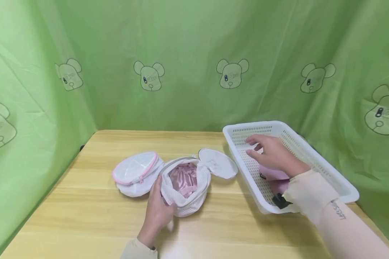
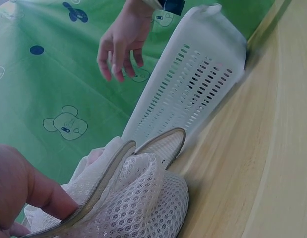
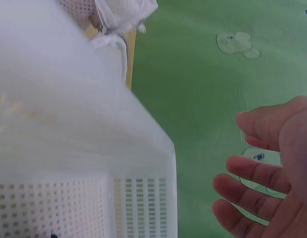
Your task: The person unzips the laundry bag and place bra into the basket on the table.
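Note:
My left hand [image 1: 159, 212] holds the near-left rim of a white mesh laundry bag [image 1: 202, 183], with the thumb pressed on its grey zipper edge in the left wrist view. The bag's round lid [image 1: 218, 164] is folded out to the right, and shiny pink fabric [image 1: 183, 178] lies bunched inside. Over the white plastic basket [image 1: 340, 189] hovers my right hand [image 1: 272, 153], fingers loosely bent and apart, with nothing between them in the right wrist view. Below that wrist, a pink cloth item [image 1: 272, 174] lies in the basket, partly hidden by the arm.
To the left of the open bag sits a second white mesh bag [image 1: 136, 171] with a pink zipper, its lid closed. Everything stands on a wooden table [image 1: 84, 216]. A green curtain [image 1: 188, 108] with bear prints surrounds the back and sides.

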The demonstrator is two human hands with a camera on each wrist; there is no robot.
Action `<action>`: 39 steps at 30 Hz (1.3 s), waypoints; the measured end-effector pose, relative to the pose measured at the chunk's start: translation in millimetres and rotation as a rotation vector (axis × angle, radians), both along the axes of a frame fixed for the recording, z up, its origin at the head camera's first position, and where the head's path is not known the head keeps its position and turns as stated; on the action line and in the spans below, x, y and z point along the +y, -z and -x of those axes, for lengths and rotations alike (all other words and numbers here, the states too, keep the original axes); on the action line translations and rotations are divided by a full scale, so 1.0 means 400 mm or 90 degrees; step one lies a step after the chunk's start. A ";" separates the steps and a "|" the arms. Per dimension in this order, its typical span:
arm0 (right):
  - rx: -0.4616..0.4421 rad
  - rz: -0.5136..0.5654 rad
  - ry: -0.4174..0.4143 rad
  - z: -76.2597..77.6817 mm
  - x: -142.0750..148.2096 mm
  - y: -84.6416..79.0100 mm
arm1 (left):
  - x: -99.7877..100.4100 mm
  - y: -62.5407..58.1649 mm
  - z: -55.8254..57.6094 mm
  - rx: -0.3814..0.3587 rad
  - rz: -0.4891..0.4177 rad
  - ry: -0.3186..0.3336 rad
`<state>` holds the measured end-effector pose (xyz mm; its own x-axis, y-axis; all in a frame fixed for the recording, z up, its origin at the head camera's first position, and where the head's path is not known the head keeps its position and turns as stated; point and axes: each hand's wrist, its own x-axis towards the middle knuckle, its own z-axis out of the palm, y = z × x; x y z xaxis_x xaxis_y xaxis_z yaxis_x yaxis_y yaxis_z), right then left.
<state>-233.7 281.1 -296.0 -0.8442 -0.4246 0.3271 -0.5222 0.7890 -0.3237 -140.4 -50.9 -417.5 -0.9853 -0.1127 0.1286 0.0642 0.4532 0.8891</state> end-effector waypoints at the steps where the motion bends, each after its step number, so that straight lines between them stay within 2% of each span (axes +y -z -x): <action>1: -0.004 0.001 -0.005 0.001 -0.009 0.000 | -0.001 0.000 -0.001 0.000 0.000 -0.001; 6: -0.020 0.008 -0.023 0.006 -0.050 0.001 | -0.002 0.001 -0.003 0.002 0.003 -0.003; 12: -0.028 0.000 -0.031 0.008 -0.085 0.005 | 0.004 0.004 -0.001 -0.023 -0.004 -0.005; 19: -0.023 0.001 -0.060 0.012 -0.125 0.012 | 0.008 0.002 0.001 -0.003 -0.001 -0.001; 28: -0.044 -0.023 -0.094 0.017 -0.180 0.025 | 0.006 0.002 0.000 -0.006 0.001 -0.001; 39: -0.072 -0.038 -0.173 0.004 -0.273 0.051 | 0.006 0.001 -0.001 -0.010 0.015 -0.001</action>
<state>-235.3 172.0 -316.6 -0.7270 -0.6554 0.2048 -0.6798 0.6448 -0.3494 -140.0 -48.3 -418.0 -0.9870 -0.1114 0.1162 0.0499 0.4743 0.8789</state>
